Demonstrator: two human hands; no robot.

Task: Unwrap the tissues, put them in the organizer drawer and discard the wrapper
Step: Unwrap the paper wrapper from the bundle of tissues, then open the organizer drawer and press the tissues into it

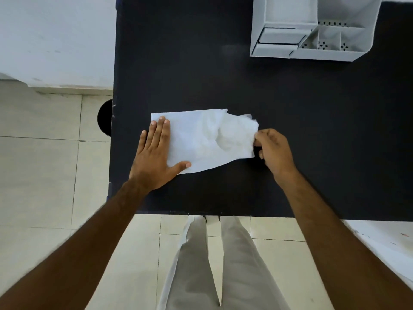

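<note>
A white tissue [201,139] lies spread on the black table [201,74], crumpled along its right half. My left hand [156,157] presses flat on the tissue's left end, fingers apart. My right hand [273,151] pinches the tissue's right edge between thumb and fingers. The white organizer [312,30] stands at the table's far right, with a small drawer [279,36] in its lower left part and open compartments beside it. I see no wrapper.
A round black object [105,117] sits on the tiled floor beside the table's left edge. My legs stand at the table's near edge. A white surface [388,242] juts in at the lower right.
</note>
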